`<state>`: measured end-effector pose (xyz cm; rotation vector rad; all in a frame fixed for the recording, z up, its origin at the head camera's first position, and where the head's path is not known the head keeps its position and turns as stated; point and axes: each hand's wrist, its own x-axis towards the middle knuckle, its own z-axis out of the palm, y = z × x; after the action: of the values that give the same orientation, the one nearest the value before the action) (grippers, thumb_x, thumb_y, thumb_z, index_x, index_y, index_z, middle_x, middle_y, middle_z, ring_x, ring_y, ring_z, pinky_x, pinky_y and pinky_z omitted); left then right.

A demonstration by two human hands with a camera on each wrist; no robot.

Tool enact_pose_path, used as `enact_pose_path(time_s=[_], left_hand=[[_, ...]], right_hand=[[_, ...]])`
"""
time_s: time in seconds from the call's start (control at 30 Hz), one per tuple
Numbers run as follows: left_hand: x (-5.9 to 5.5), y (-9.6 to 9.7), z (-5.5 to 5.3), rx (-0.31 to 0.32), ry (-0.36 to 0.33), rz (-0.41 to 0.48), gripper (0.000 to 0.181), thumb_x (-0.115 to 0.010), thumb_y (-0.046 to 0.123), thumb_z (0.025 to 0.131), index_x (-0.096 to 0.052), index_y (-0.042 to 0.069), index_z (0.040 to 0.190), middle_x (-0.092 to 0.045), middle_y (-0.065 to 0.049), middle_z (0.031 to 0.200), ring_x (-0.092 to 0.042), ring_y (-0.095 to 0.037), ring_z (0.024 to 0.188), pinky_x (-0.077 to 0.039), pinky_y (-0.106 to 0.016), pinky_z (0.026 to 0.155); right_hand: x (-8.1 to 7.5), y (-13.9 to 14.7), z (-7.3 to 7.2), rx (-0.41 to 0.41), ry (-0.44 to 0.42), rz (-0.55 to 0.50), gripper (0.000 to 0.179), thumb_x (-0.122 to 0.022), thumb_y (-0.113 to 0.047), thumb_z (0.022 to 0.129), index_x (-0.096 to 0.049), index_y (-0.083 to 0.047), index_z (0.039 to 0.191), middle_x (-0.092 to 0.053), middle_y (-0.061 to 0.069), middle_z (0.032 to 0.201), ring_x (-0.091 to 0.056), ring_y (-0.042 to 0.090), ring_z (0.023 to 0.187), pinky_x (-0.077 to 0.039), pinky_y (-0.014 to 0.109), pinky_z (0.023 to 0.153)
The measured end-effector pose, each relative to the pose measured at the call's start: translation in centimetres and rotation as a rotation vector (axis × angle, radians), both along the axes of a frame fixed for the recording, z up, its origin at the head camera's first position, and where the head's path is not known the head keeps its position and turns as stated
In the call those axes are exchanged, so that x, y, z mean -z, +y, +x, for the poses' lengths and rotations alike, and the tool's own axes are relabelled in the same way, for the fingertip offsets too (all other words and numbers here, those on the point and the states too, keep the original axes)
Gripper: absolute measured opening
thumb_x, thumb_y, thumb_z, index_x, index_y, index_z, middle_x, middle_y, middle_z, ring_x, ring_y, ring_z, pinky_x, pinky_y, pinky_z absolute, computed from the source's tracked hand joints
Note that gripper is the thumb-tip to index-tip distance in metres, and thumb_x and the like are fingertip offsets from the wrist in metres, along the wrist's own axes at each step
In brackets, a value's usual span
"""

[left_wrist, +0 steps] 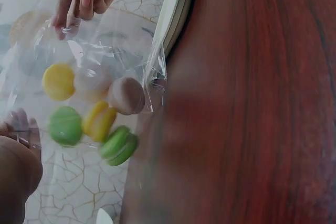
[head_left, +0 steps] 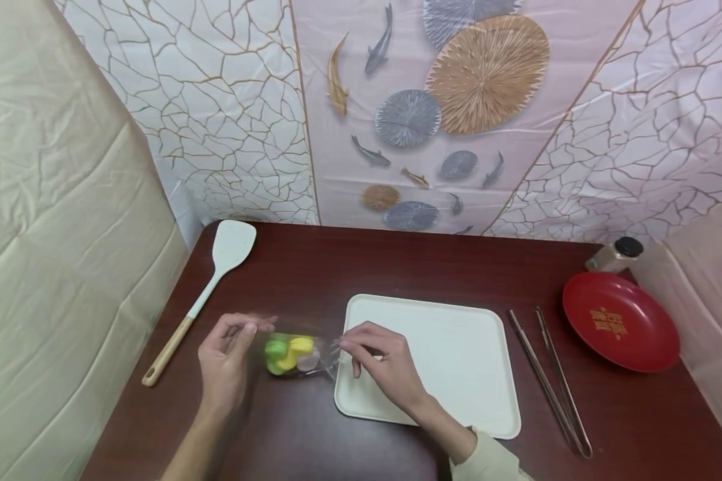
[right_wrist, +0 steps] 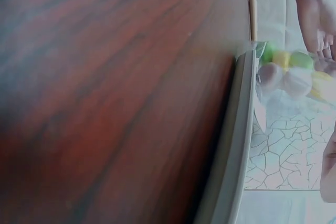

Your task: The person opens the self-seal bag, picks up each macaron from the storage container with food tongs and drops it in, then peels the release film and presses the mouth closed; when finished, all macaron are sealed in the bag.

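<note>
Though clear, bag [head_left: 326, 358] between hands' fingers [head_left: 357, 349]

Soft light leaves a sheen on the tabletop [head_left: 313, 437] and glints on the bag [left_wrist: 116, 56], the right wrist view hazy.

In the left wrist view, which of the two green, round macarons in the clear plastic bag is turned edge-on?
The lower green macaron: a seam shows between its two halves; the upper green macaron shows mainly its round face.
</note>
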<state>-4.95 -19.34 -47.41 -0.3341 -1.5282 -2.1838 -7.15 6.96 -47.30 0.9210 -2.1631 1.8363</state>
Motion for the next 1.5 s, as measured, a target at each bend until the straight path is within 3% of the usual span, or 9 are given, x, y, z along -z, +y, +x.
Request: enact_pose_path(time_s=[0.1, 0.2, 0.43, 0.63, 0.9, 1.03, 1.17, 1.33, 1.5], left_hand=[[0.5, -0.3, -0.2, 0.096, 0.093, 0.022, 0.020, -0.042, -0.022, 0.106, -0.060, -0.013, 0.107, -0.080, -0.014, 0.110, -0.079, -0.028, 0.113, -0.059, -0.035, 0.109], [0.9, -0.3, -0.3, 0.120, 0.083, 0.003, 0.021, -0.039, -0.019, 0.108, -0.057, -0.008, 0.109, -0.081, -0.014, 0.115, -0.078, -0.025, 0.116, -0.054, -0.032, 0.112], [0.8, -0.1, -0.1, 0.025, -0.094, -0.046, 0.008, -0.050, -0.010, 0.110, -0.057, -0.011, 0.112, -0.085, -0.008, 0.093, -0.085, -0.021, 0.095, -0.058, -0.026, 0.105], [0.7, -0.2, -0.2, 0.018, -0.060, -0.152, 0.017, -0.053, -0.014, 0.108, -0.061, -0.024, 0.119, -0.086, -0.005, 0.094, -0.085, -0.020, 0.094, -0.058, -0.027, 0.105], [0.3, 0.2, 0.0, 0.001, -0.040, -0.101, 0.015, -0.054, -0.016, 0.106, -0.069, -0.018, 0.105, -0.085, -0.010, 0.096, -0.084, -0.023, 0.095, -0.062, -0.027, 0.093], [0.2, 0.6, 0.2, 0.016, -0.059, -0.067, 0.015, -0.054, -0.015, 0.107, -0.066, -0.023, 0.106, -0.086, -0.009, 0.100, -0.085, -0.024, 0.096, -0.063, -0.029, 0.093], [0.0, 1.0, 0.2, 0.010, -0.103, -0.066, 0.016, -0.056, -0.014, 0.107, -0.067, -0.025, 0.110, -0.086, -0.008, 0.099, -0.085, -0.024, 0.093, -0.063, -0.031, 0.100], [-0.4, 1.2, 0.1, -0.011, -0.159, -0.120, 0.021, -0.058, -0.010, 0.108, -0.068, -0.026, 0.117, -0.086, -0.006, 0.101, -0.085, -0.021, 0.095, -0.052, -0.030, 0.117], [-1.1, 1.1, 0.0, -0.010, -0.192, -0.132, 0.025, -0.058, -0.004, 0.111, -0.067, -0.026, 0.119, -0.086, -0.007, 0.104, -0.085, -0.022, 0.098, -0.065, -0.032, 0.100]], right_hand=[[0.0, 0.1, -0.1, -0.015, 0.001, -0.003, 0.016, -0.071, 0.005, 0.103, -0.084, -0.002, 0.109, -0.076, 0.014, 0.093, -0.068, 0.016, 0.074, -0.054, 0.017, 0.063], [0.1, 0.2, -0.1, -0.029, -0.011, 0.004, 0.017, -0.069, 0.004, 0.105, -0.084, -0.002, 0.110, -0.075, 0.016, 0.093, -0.069, 0.016, 0.081, -0.052, 0.018, 0.062], [0.2, 0.4, -0.1, -0.031, -0.104, 0.033, 0.016, -0.068, -0.002, 0.107, -0.084, 0.001, 0.109, -0.077, 0.017, 0.100, -0.072, 0.013, 0.083, -0.063, 0.020, 0.082], [0.1, 0.4, -0.2, -0.034, -0.123, 0.049, 0.015, -0.070, -0.004, 0.106, -0.084, 0.000, 0.110, -0.077, 0.015, 0.095, -0.071, 0.017, 0.088, -0.057, 0.016, 0.078], [0.3, 0.7, -0.4, -0.060, -0.102, 0.092, 0.023, -0.071, -0.008, 0.107, -0.079, -0.008, 0.086, -0.078, 0.011, 0.095, -0.074, 0.015, 0.105, -0.065, 0.023, 0.087], [0.2, 1.5, -0.6, -0.077, -0.013, 0.132, 0.011, -0.074, -0.003, 0.103, -0.082, -0.010, 0.102, -0.077, 0.007, 0.096, -0.074, 0.012, 0.080, -0.063, 0.023, 0.069], [-0.6, 2.1, -1.0, 0.002, 0.091, 0.124, 0.032, -0.079, 0.004, 0.096, -0.078, -0.005, 0.127, -0.076, 0.006, 0.099, -0.066, 0.007, 0.064, -0.055, 0.017, 0.059], [-3.8, 1.5, -1.8, 0.161, 0.374, 0.031, 0.014, -0.076, -0.007, 0.104, -0.077, -0.002, 0.118, -0.067, 0.004, 0.090, -0.055, 0.009, 0.064, -0.045, 0.017, 0.053], [-7.4, -1.4, -1.8, 0.106, 0.668, 0.200, 0.013, -0.071, -0.012, 0.108, -0.081, -0.004, 0.107, -0.071, 0.003, 0.095, -0.062, 0.007, 0.064, -0.050, 0.013, 0.056]])
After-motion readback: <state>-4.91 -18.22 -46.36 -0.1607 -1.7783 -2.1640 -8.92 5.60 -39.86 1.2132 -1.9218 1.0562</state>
